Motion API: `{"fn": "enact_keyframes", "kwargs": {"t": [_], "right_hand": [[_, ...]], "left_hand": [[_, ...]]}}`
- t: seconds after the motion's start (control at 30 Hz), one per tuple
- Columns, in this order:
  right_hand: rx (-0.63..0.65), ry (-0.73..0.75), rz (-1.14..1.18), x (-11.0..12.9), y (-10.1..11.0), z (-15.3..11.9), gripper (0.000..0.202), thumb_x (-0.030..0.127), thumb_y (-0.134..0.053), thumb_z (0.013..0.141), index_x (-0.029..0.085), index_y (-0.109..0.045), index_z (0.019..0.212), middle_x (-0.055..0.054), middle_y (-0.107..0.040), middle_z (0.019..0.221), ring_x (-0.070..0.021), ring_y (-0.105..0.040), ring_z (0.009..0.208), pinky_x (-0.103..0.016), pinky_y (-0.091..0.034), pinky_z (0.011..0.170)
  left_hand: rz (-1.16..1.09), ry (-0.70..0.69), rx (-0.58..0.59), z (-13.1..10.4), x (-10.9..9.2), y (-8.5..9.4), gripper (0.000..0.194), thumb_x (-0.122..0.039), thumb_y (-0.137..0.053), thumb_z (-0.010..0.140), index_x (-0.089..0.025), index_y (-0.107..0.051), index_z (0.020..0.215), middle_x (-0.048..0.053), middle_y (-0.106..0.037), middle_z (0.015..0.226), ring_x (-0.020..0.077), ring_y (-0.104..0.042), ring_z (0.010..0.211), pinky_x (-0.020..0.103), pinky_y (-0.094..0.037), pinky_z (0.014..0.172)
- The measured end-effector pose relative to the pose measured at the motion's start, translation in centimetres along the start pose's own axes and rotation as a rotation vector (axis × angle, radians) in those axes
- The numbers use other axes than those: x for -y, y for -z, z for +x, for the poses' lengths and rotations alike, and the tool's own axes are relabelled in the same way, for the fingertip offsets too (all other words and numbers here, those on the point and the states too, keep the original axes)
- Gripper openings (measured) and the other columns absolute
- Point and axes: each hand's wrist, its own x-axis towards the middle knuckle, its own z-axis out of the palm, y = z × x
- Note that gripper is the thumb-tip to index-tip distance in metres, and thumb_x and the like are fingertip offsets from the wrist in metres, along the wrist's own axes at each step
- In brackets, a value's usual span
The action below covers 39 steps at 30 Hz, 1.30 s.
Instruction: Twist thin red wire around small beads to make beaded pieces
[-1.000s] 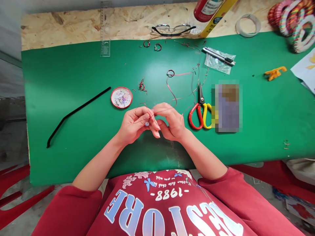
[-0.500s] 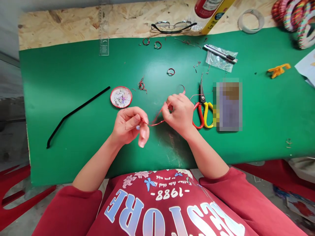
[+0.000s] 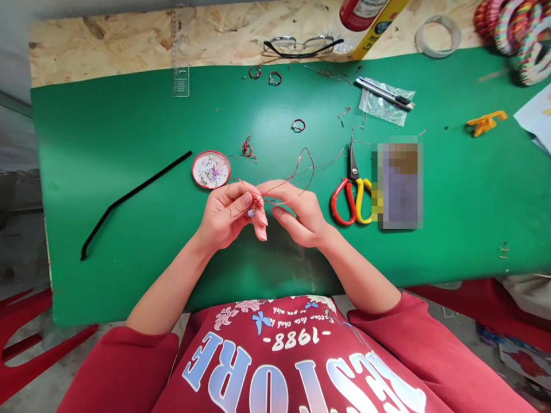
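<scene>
My left hand (image 3: 228, 215) pinches a red cord between thumb and index finger, with a pale blue bead (image 3: 251, 213) hanging at the fingertips. Loops of the thin red cord (image 3: 313, 166) spread up and right over the green mat. My right hand (image 3: 299, 215) is beside it, its thumb and index finger apart, the index fingertip close to the cord at the left fingers. Just behind my left hand lies a round red-rimmed dish (image 3: 211, 170) of small beads. Scissors with red and yellow handles (image 3: 343, 202) lie right of my right hand.
Finished-looking small rings (image 3: 298, 125) and a tangle of red thread (image 3: 247, 147) lie beyond the hands. A black strip (image 3: 138, 189) is at left, a blurred rectangular object (image 3: 400, 186) at right. Glasses (image 3: 303, 47), a ruler (image 3: 181, 63) and a cutter (image 3: 385, 93) are farther back.
My right hand has moved left to my left hand, and its fingers have opened off the cord. The cord, stretched between the hands before, now hangs in loose loops.
</scene>
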Motion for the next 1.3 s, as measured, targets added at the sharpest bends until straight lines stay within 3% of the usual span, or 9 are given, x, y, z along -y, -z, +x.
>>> {"fn": "enact_keyframes", "kwargs": {"t": [0.07,0.13,0.27,0.6,0.77,0.93,1.03,1.13,1.3], "right_hand": [[-0.049,-0.087,0.174,0.5,-0.7,0.0,0.014,0.026,-0.047,0.101,0.021,-0.057,0.109,-0.002,-0.068,0.091,-0.0125,-0.066,0.082,-0.027,-0.052,0.075],[-0.134,-0.179,0.285,0.7,-1.2,0.0,0.022,0.038,-0.049,0.102,0.021,-0.052,0.088,0.005,-0.052,0.068,-0.0079,-0.048,0.059,-0.022,-0.042,0.059],[-0.119,-0.288,0.368,0.6,-1.0,0.4,0.038,0.041,-0.056,0.098,0.020,-0.042,0.068,0.007,-0.035,0.059,-0.0062,-0.029,0.053,-0.022,-0.026,0.051],[-0.009,-0.711,-0.605,-0.9,0.2,0.8,0.028,0.020,-0.052,0.085,0.021,-0.032,0.065,0.002,-0.041,0.057,-0.0119,-0.033,0.057,-0.029,-0.020,0.059],[0.078,-0.437,-0.763,-1.1,-0.2,0.3,0.011,0.016,-0.048,0.085,0.020,-0.057,0.079,-0.010,-0.068,0.083,-0.0233,-0.057,0.077,-0.036,-0.040,0.068],[-0.056,0.023,-0.243,-0.2,-0.2,0.0,0.043,0.006,-0.044,0.083,0.020,-0.056,0.122,-0.010,-0.071,0.121,-0.0216,-0.066,0.116,-0.040,-0.053,0.098],[-0.092,0.046,-0.015,0.4,-0.5,0.1,0.024,0.014,-0.048,0.094,0.021,-0.053,0.117,-0.005,-0.071,0.102,-0.0140,-0.069,0.093,-0.027,-0.056,0.079],[-0.195,0.075,0.048,0.7,-1.1,0.3,0.006,0.017,-0.053,0.097,0.022,-0.051,0.097,0.005,-0.054,0.072,-0.0059,-0.049,0.060,-0.018,-0.043,0.057],[-0.222,-0.089,0.001,1.2,-1.2,0.6,0.025,0.014,-0.056,0.092,0.021,-0.043,0.073,0.008,-0.037,0.059,-0.0039,-0.026,0.050,-0.018,-0.028,0.047]], "left_hand": [[0.006,0.011,0.011,0.0,0.3,0.0,0.015,-0.031,-0.073,0.088,-0.017,-0.075,0.083,-0.001,-0.073,0.061,0.0091,-0.065,0.042,0.017,-0.056,0.044],[0.006,0.011,0.028,0.0,0.4,-0.1,0.014,-0.030,-0.072,0.090,-0.018,-0.076,0.084,-0.001,-0.074,0.062,0.0100,-0.066,0.042,0.018,-0.057,0.044],[-0.001,-0.021,0.041,-0.1,0.2,-0.3,0.016,-0.030,-0.069,0.092,-0.018,-0.077,0.087,-0.002,-0.073,0.059,0.0111,-0.066,0.040,0.019,-0.057,0.043],[0.075,-0.148,-0.085,-0.2,-1.0,-0.3,0.022,-0.035,-0.076,0.085,-0.015,-0.070,0.078,-0.007,-0.058,0.046,0.0050,-0.046,0.025,0.014,-0.039,0.030],[0.057,-0.117,-0.086,-0.2,0.0,-0.4,0.021,-0.036,-0.075,0.087,-0.017,-0.072,0.078,-0.005,-0.064,0.050,0.0070,-0.053,0.030,0.016,-0.045,0.034],[0.070,-0.027,-0.087,0.0,0.7,-0.2,0.022,-0.038,-0.075,0.086,-0.017,-0.072,0.081,-0.003,-0.069,0.056,0.0088,-0.060,0.036,0.021,-0.057,0.043],[0.083,0.002,-0.108,0.1,0.9,-0.2,0.023,-0.041,-0.076,0.085,-0.018,-0.073,0.081,-0.005,-0.069,0.057,0.0082,-0.060,0.037,0.020,-0.057,0.044],[0.086,-0.003,-0.113,0.2,0.8,-0.3,0.023,-0.041,-0.076,0.084,-0.019,-0.072,0.079,-0.005,-0.069,0.057,0.0068,-0.057,0.032,0.017,-0.052,0.038],[0.066,0.017,-0.093,0.4,0.7,-0.6,0.020,-0.036,-0.075,0.087,-0.017,-0.072,0.081,-0.005,-0.069,0.054,0.0074,-0.055,0.028,0.014,-0.046,0.033]]}}
